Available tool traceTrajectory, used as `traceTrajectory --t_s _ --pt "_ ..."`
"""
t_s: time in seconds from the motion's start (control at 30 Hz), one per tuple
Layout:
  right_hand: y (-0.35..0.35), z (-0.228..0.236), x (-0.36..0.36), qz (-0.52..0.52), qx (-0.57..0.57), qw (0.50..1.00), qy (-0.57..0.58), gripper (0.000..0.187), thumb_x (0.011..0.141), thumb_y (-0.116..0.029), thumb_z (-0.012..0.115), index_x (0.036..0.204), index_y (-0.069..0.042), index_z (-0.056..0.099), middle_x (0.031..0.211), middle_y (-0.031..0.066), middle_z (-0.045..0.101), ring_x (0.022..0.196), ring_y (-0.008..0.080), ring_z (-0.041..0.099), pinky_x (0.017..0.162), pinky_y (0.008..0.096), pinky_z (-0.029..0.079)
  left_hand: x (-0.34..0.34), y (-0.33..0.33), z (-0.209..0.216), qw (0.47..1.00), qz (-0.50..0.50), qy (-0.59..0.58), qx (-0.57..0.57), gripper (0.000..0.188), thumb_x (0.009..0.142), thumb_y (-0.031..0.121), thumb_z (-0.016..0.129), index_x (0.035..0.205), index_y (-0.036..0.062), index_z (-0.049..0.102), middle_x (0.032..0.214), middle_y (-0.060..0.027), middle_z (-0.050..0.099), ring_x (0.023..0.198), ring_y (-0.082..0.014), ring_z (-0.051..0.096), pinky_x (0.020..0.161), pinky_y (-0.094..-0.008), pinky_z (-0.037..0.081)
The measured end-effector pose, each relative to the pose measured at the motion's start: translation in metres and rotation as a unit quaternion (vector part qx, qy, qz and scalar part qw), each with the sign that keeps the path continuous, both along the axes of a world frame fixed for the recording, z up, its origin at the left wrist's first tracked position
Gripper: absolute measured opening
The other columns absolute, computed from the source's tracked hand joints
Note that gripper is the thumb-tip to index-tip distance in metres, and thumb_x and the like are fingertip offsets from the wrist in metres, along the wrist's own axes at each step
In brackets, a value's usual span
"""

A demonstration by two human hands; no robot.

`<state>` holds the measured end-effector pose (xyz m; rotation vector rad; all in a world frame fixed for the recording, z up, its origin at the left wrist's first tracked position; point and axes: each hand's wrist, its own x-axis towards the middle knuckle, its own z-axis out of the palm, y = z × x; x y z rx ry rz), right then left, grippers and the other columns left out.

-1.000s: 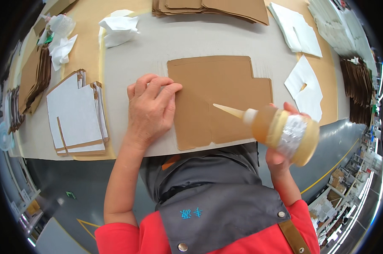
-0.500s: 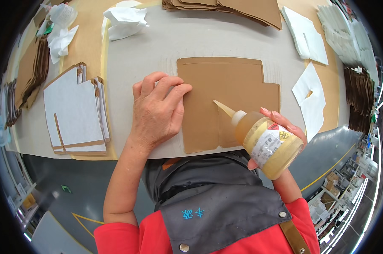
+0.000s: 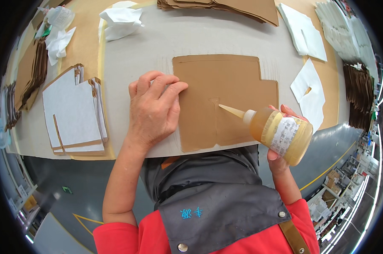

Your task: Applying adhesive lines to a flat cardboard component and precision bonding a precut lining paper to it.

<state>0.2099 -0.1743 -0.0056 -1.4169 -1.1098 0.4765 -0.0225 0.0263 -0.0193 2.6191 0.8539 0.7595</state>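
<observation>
A flat brown panel point(image 3: 225, 76), with a notch cut from its far right corner, lies in front of me. My left hand point(image 3: 155, 108) has its fingers pressed together and their tips on the panel's left edge. In my right hand point(image 3: 289, 112) is a squeeze bottle point(image 3: 280, 135) of yellowish liquid with a long pointed nozzle, held tilted with its tip pointing left. The nozzle tip is just over the panel's middle, beside a thin wet-looking line that runs down toward the near edge; whether it touches cannot be made out.
White-faced pieces with brown edges point(image 3: 73, 114) are stacked at the left. Brown panels point(image 3: 225, 9) are piled at the far side. White cut sheets point(image 3: 308, 95) lie at the right, near dark brown stacks point(image 3: 357, 97). A crumpled white cloth point(image 3: 121, 21) sits at far left.
The bottle in my right hand has shifted right and turned flatter, its nozzle tip moving slightly right and nearer. My left hand stays at the panel's edge; the whole view has shifted a little.
</observation>
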Motion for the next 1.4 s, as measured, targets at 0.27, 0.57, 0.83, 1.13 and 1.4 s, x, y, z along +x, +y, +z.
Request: traceTrajectory --t_s 0.27,0.57,0.83,1.13,1.4 --pt "-0.022 0.005 0.004 0.052 -0.013 0.998 -0.015 0.109 0.062 -0.05 0.092 0.138 -0.015 0.024 0.139 0.0225 0.047 0.127 0.0337 0.052 0.107 0.0586 0.045 0.001 -0.001 0.001 1.0 -0.001 0.011 -0.007 0.028 0.079 0.001 0.059 0.102 0.0113 0.07 0.107 -0.0007 0.065 0.109 -0.0248 0.054 0.092 -0.0372 0.035" --pt "-0.043 0.013 -0.005 0.069 -0.002 0.998 0.0 0.1 0.058 -0.044 0.097 0.131 -0.011 0.037 0.125 0.0236 0.06 0.116 0.0358 0.062 0.099 0.0532 0.052 0.0 -0.001 -0.001 1.0 -0.004 0.008 0.015 0.028 0.08 0.002 0.059 0.103 0.0118 0.07 0.107 -0.0006 0.065 0.109 -0.0246 0.054 0.092 -0.037 0.036" --pt "-0.048 0.017 -0.011 0.177 0.053 0.983 -0.011 0.109 0.056 -0.038 0.099 0.137 -0.014 0.031 0.132 0.0197 0.056 0.117 0.0396 0.06 0.102 0.0539 0.049 0.0 -0.001 0.0 0.999 -0.002 0.017 0.029 0.028 0.08 0.003 0.059 0.103 0.0125 0.07 0.107 -0.0003 0.065 0.109 -0.0247 0.054 0.094 -0.0373 0.035" --pt "-0.068 0.025 -0.003 0.109 0.056 0.99 -0.071 0.102 0.056 -0.033 0.1 0.133 -0.013 0.035 0.126 0.0219 0.06 0.113 0.0397 0.063 0.098 0.0517 0.053 0.001 -0.003 0.0 1.0 0.001 0.021 0.02 0.028 0.081 0.002 0.057 0.104 0.0127 0.07 0.109 -0.0001 0.065 0.11 -0.025 0.054 0.095 -0.0374 0.035" --pt "-0.1 0.021 0.021 0.037 0.06 0.991 -0.112 0.105 0.057 -0.035 0.099 0.135 -0.013 0.032 0.127 0.0244 0.058 0.116 0.039 0.062 0.098 0.0492 0.054 0.001 -0.003 0.003 0.999 0.001 0.035 0.018 0.029 0.083 0.002 0.055 0.106 0.0117 0.07 0.111 -0.0011 0.065 0.112 -0.0257 0.054 0.097 -0.0373 0.035"
